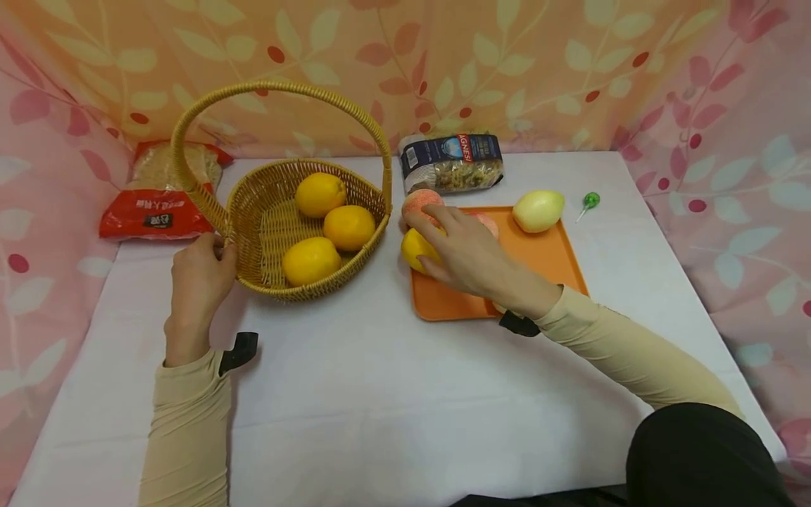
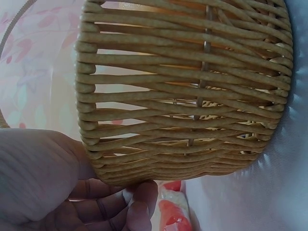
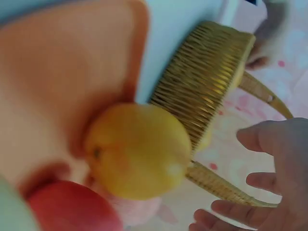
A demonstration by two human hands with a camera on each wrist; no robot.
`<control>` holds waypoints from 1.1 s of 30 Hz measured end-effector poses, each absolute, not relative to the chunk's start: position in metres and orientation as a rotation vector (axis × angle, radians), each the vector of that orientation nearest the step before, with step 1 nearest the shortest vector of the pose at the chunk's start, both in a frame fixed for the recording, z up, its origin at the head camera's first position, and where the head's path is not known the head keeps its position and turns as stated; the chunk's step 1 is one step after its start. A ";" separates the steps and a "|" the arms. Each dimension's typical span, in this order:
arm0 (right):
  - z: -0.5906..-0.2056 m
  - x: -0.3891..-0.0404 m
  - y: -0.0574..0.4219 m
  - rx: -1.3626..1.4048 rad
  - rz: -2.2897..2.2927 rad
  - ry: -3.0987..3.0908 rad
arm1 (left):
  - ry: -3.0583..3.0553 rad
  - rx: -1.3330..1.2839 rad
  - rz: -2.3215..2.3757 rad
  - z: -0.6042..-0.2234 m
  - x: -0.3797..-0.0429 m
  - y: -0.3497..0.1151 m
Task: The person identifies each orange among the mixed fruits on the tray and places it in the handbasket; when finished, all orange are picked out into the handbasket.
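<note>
My left hand (image 1: 204, 274) grips the left rim of a wicker basket (image 1: 266, 184) with a tall arched handle. In the left wrist view, the thumb and curled fingers pinch the basket's woven edge (image 2: 120, 175). Inside the basket lie three lemons (image 1: 312, 260). My right hand (image 1: 465, 250) hovers over a yellow lemon (image 1: 418, 250) at the left edge of an orange tray (image 1: 443, 308). In the right wrist view, the right hand's fingers (image 3: 262, 182) are spread and apart from that lemon (image 3: 139, 151). Pinkish-red peaches (image 1: 423, 201) sit just behind, one partly hidden by the hand.
A pale yellow-green fruit (image 1: 538, 211) rests at the tray's back right, with a green lollipop (image 1: 591, 201) beyond it. Behind the tray lies an AGNESI pasta bag (image 1: 451, 162). A red-and-clear bag (image 1: 158, 204) lies left of the basket. Patterned curtains border the white table.
</note>
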State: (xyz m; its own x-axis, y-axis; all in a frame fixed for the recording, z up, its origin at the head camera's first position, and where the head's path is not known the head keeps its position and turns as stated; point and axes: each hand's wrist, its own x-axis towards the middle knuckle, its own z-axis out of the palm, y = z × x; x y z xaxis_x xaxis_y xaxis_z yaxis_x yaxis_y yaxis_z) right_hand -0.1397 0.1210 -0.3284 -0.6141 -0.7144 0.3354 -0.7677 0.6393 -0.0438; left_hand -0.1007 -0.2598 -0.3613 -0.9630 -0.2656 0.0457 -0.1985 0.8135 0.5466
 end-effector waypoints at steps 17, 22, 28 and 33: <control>-0.365 -0.140 0.127 1.125 0.027 -2.714 | -2.887 0.365 -0.846 -0.361 -0.100 -0.260; -0.365 -0.140 0.126 1.128 0.015 -2.720 | -2.886 0.373 -0.845 -0.361 -0.100 -0.260; -0.365 -0.141 0.126 1.121 -0.010 -2.738 | -2.883 0.369 -0.846 -0.360 -0.100 -0.260; -0.366 -0.142 0.125 1.115 -0.015 -2.760 | -2.882 0.371 -0.845 -0.360 -0.100 -0.259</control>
